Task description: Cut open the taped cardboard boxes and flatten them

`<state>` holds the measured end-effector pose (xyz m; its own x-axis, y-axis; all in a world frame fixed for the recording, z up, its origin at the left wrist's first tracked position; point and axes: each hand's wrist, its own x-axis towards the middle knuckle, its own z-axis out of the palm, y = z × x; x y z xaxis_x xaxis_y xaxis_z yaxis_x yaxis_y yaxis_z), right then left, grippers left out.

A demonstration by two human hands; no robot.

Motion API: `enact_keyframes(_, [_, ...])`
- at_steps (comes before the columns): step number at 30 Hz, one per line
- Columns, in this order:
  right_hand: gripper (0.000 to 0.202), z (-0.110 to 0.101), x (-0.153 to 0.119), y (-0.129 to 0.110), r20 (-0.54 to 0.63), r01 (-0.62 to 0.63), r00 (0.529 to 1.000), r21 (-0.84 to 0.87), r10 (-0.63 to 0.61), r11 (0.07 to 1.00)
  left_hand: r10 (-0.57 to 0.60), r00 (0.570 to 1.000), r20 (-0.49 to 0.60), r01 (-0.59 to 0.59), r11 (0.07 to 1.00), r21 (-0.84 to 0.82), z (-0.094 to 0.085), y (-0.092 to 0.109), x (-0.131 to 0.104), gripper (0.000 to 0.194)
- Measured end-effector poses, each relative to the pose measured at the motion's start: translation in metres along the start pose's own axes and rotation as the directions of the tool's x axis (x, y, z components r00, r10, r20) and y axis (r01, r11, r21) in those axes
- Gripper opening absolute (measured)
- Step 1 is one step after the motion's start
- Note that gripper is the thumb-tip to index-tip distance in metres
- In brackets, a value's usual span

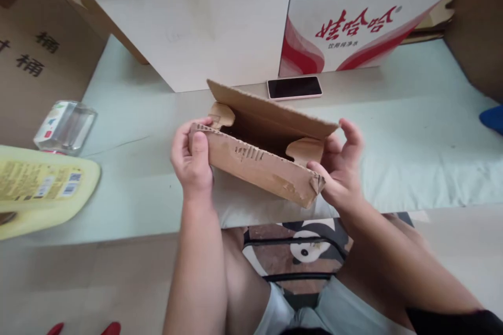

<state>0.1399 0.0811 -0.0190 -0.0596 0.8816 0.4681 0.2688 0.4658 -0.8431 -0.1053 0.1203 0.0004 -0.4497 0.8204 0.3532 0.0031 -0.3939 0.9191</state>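
A small brown cardboard box (255,165) is held up above the near edge of the cloth-covered surface, its lid flap raised and its two side tabs folded inward. The inside looks dark. My left hand (194,159) grips the box's left end, thumb on the front wall. At the right end, my right hand (341,162) holds the corner between thumb and fingers, with the forefinger raised near the lid's edge. Just behind the box a phone (294,87) lies flat, screen up.
Large white cartons (220,31) and a red-and-white printed carton (349,26) stand at the back. On the left are a clear plastic container (70,128), a yellow bottle (47,188) and a brown carton (39,63). Something blue (493,118) shows at the right edge.
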Motion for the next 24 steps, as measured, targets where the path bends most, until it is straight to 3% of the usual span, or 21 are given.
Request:
enact_keyframes(2, [0.061, 0.000, -0.001, -0.002, -0.005, 0.051, 0.999, 0.041, -0.051, 0.998, -0.001, 1.000, -0.014, 0.001, 1.000, 0.008, 0.004, 0.002, 0.000, 0.035])
enact_keyframes(6, [0.027, -0.006, -0.002, -0.005, -0.005, 0.119, 0.993, -0.074, -0.120, 0.990, 0.030, 0.999, 0.043, -0.030, 1.000, 0.004, 0.006, 0.003, 0.001, 0.036])
enact_keyframes(12, [0.030, -0.014, -0.007, 0.000, -0.018, 0.108, 0.994, -0.108, -0.110, 0.988, -0.005, 0.997, 0.082, -0.002, 0.997, 0.081, 0.003, -0.002, 0.002, 0.016])
enact_keyframes(20, [0.027, -0.013, -0.007, 0.003, -0.018, 0.153, 0.988, -0.033, -0.154, 0.988, 0.024, 0.998, 0.052, -0.028, 0.995, 0.092, 0.008, -0.003, 0.001, 0.027])
enact_keyframes(24, [0.048, -0.014, -0.013, 0.019, 0.011, 0.086, 0.996, 0.093, -0.088, 0.992, 0.007, 1.000, 0.029, -0.009, 0.997, 0.071, 0.006, -0.005, 0.005, 0.030])
